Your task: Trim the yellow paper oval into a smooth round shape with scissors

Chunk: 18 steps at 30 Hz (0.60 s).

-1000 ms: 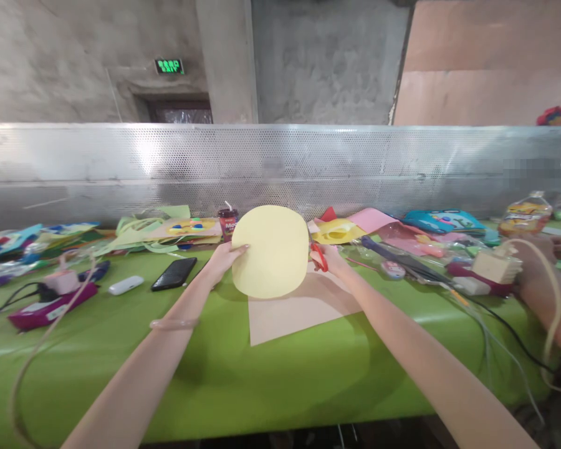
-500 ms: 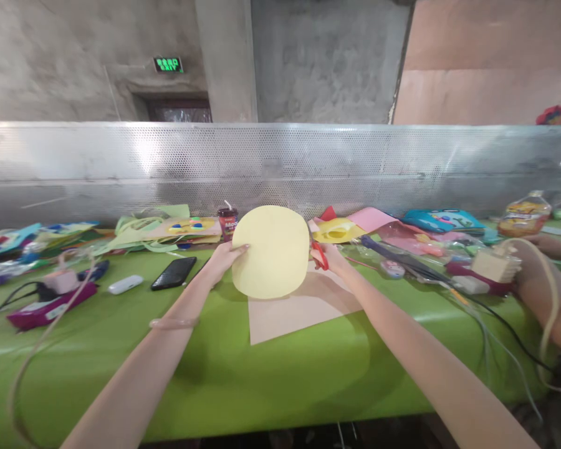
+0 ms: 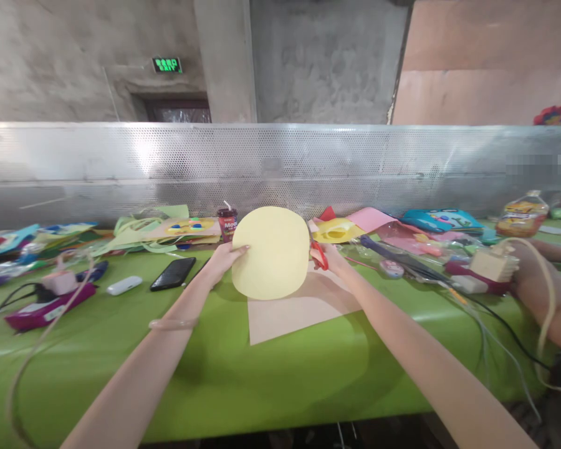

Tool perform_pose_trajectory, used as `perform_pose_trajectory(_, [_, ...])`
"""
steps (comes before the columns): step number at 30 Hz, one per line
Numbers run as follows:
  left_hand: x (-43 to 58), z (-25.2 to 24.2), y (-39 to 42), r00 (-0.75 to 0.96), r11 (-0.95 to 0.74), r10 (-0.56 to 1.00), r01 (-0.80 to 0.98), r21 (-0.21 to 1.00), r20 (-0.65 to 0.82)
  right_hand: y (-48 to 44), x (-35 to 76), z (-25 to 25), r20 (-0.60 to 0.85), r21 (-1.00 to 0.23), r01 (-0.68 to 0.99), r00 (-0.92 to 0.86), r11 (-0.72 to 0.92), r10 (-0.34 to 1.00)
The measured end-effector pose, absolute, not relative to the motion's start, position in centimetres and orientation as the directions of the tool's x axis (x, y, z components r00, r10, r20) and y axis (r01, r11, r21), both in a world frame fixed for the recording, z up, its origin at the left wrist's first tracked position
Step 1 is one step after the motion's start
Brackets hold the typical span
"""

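A rounded sheet of pale yellow paper (image 3: 272, 252) is held up in front of me. My left hand (image 3: 227, 259) pinches its left edge, thumb on the near face. At the opposite edge, my right hand (image 3: 334, 262) is closed on red-handled scissors (image 3: 320, 255). Their blades are mostly hidden beside or behind the paper's right edge, so I cannot tell whether they touch it. Below the yellow piece, a pinkish-beige sheet (image 3: 280, 321) lies flat on the green table (image 3: 243, 386).
Left of my hands lie a black phone (image 3: 173, 274), a white oval case (image 3: 124, 285) and a purple power strip (image 3: 51, 308). Behind stands a dark cup with a straw (image 3: 227, 223). Cables (image 3: 430, 274) and another person's arm (image 3: 542, 293) are on the right.
Almost nothing differs. Both hands, the yellow paper and the scissors keep nearly the same position; the view has shifted very slightly.
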State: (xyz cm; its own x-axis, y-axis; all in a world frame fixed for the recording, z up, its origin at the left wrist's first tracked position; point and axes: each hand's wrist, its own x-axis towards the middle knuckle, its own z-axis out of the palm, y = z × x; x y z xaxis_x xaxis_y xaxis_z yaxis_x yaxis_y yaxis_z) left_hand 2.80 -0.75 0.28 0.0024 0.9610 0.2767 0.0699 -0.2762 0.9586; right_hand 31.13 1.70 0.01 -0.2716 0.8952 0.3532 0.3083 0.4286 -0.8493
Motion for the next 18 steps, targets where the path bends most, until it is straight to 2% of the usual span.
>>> perform_pose_trajectory(18, [2.76, 0.22, -0.63, -0.002, -0.276, 0.961, 0.062, 0.959, 0.276, 2.0, 31.13, -0.13, 0.353, -0.835, 0.328, -0.298, 0.442, 0.887])
